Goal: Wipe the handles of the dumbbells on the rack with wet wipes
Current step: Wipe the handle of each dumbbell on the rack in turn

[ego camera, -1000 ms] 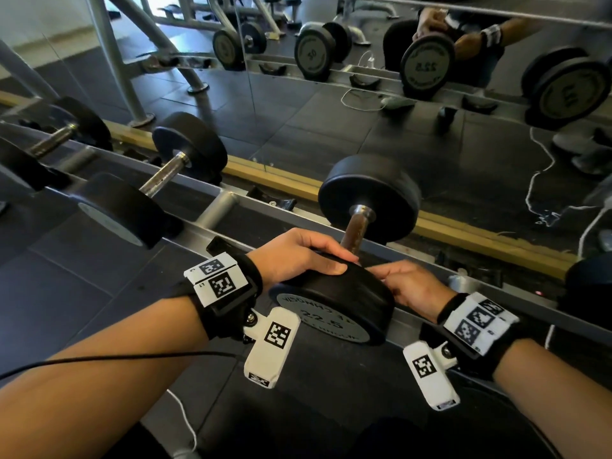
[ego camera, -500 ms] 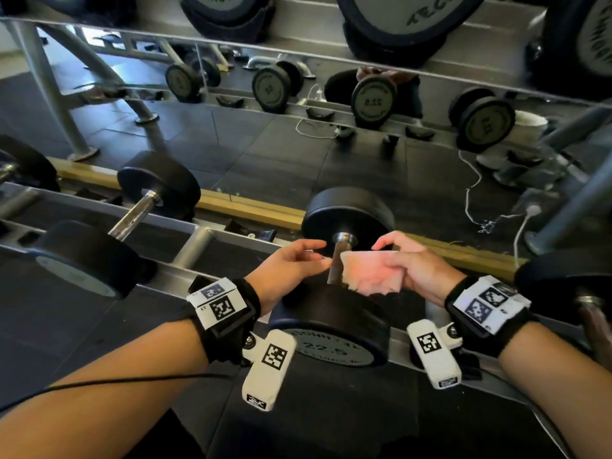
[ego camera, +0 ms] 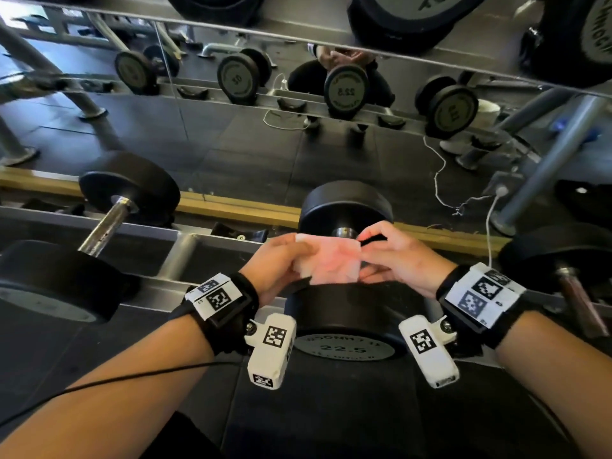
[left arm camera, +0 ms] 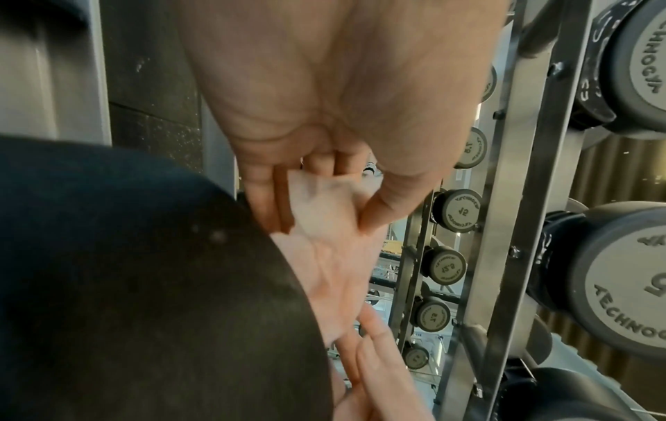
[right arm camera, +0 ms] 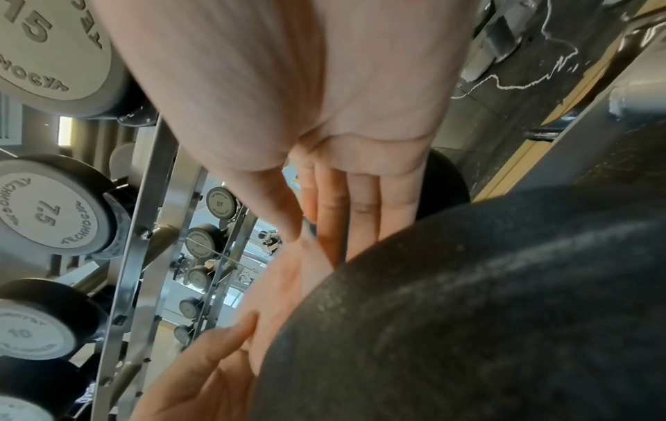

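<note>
So both hands are on the wet wipe [ego camera: 328,261] here, stretching it out flat between them right above the handle of the 22.5 dumbbell [ego camera: 344,313]. The left hand [ego camera: 278,263] pinches the wipe's left edge, thumb on top and fingers underneath; from the left wrist view the thumb and fingers sit close together with the thin sheet caught between them. The right hand [ego camera: 397,260] pinches the right edge, with thumb and forefinger nipped tight on the upper corner and the other fingers tucked under the sheet. Neither hand is opened wide, it's a narrow pinch on both sides.

The wipe looks pinkish-white and a bit see-through, and it hides most of the handle, so you can't really tell if it's touching the metal or just hovering over it. The dumbbell lies on the lower tier of the rack [ego camera: 185,246], near head facing the camera with the number showing, far head [ego camera: 346,207] just behind the hands. Another dumbbell [ego camera: 109,223] sits to the left with its bare handle in view, well apart from the hands. A mirror [ego camera: 231,127] behind the rack reflects the dumbbells.
</note>
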Demonstrator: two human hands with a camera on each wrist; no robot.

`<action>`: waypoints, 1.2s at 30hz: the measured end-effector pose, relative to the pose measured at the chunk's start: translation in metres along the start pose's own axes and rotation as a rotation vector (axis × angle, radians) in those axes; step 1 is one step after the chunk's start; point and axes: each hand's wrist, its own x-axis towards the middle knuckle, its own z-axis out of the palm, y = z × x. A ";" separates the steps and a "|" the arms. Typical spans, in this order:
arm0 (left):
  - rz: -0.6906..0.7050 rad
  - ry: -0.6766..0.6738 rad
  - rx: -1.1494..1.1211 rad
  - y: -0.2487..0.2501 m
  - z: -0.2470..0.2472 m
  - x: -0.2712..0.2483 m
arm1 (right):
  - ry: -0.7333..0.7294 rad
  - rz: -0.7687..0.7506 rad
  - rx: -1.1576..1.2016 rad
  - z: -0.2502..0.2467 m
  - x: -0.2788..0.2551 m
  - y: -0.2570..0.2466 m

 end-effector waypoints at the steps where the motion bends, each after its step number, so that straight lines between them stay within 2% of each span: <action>1: -0.017 0.022 -0.024 -0.001 -0.005 0.001 | -0.026 0.009 -0.014 0.000 -0.002 0.001; 6: -0.090 0.062 -0.027 -0.004 -0.031 0.014 | -0.140 -0.014 -0.161 0.004 -0.011 0.008; 9: -0.118 0.069 0.000 -0.003 -0.039 0.026 | -0.179 -0.003 -0.146 0.011 -0.017 0.010; 15: -0.248 -0.127 0.005 -0.005 -0.026 0.050 | -0.175 0.063 -0.080 0.010 -0.032 0.012; 20: -0.257 -0.136 -0.004 -0.014 -0.014 0.067 | -0.126 0.066 -0.059 0.014 -0.036 0.011; 27: -0.262 -0.178 -0.162 -0.018 -0.008 0.072 | -0.107 0.047 -0.037 0.015 -0.044 0.013; 36: -0.322 -0.426 -0.257 -0.028 -0.019 0.064 | -0.067 0.071 0.069 0.015 -0.050 0.032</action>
